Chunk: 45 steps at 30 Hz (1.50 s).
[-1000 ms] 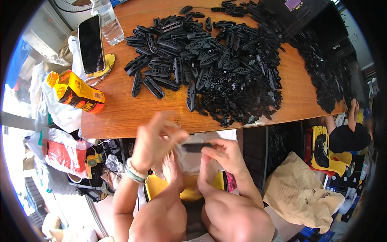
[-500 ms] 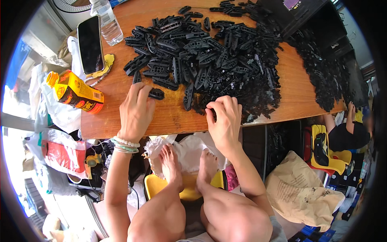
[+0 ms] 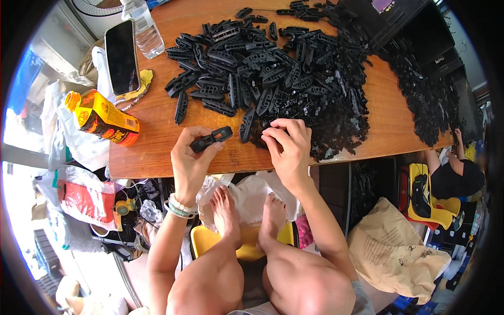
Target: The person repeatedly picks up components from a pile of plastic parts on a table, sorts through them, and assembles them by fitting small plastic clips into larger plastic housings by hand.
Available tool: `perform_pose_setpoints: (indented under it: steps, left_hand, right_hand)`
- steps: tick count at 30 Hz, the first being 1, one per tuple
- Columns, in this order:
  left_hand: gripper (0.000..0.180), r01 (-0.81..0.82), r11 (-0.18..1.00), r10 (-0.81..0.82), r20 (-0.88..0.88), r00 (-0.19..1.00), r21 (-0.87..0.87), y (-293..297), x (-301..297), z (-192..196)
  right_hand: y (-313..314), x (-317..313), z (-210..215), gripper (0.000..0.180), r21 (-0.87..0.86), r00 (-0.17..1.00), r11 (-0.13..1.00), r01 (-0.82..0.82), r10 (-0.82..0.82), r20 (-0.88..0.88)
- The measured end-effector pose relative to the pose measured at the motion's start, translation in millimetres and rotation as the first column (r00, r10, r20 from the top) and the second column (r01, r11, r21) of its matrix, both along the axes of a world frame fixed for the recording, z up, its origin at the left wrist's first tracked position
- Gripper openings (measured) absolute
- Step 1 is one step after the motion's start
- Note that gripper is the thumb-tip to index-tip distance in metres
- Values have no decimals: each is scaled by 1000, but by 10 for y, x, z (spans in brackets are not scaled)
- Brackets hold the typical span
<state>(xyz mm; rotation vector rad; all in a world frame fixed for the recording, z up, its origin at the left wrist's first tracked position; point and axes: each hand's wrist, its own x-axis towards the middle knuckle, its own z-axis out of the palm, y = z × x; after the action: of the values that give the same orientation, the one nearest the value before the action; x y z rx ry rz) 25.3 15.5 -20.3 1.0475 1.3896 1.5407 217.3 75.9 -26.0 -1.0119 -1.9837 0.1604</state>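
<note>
Between the thumb and fingers of my left hand (image 3: 190, 160) is a black slotted plastic piece (image 3: 216, 136), raised over the near part of the wooden table (image 3: 152, 152). My right hand (image 3: 290, 149) is at the near edge of a heap of small black parts (image 3: 328, 118), thumb and fingertips pinched together. Whatever those fingertips hold, if anything, is too small to make out. Beyond both hands spreads a pile of long black plastic pieces (image 3: 226, 58), which runs into the small parts on its right. One long piece (image 3: 181, 107) lies at the pile's left edge.
On the left are an orange-yellow bottle (image 3: 107, 118), a dark-screened phone (image 3: 122, 58) and a clear bottle (image 3: 148, 31). More black parts (image 3: 420, 100) cover the table's right side. A paper sack (image 3: 391, 247) stands below right. Another person (image 3: 454, 173) sits at the far right.
My left hand has picked the black plastic piece up off the table and moved slightly right with it. My right hand stays by the small parts, its fingers shifted a little.
</note>
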Motion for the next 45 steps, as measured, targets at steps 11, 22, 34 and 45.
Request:
perform_pose_setpoints:
  steps: [11, 22, 34, 45]
  left_hand:
    - [23, -3, 997, 4, 13, 1000, -72, -67, 5, 18]
    - [23, -22, 996, 24, 17, 1000, -85, -135, 19, 31]
    - [25, 37, 990, -12, 177, 984, -138, -210, 111, 225]
    - [23, 187, 969, -166, 139, 976, -161, -326, 214, 405]
  right_hand:
    - [-224, -38, 99, 16, -4, 988, 1000, 19, -18, 150]
    - [-249, -316, 66, 20, -22, 960, 1000, -17, 22, 278]
    - [-380, -110, 169, 17, -479, 562, 585, -654, -48, -826]
    - [-541, -201, 290, 14, -402, 770, 811, -426, 91, -632]
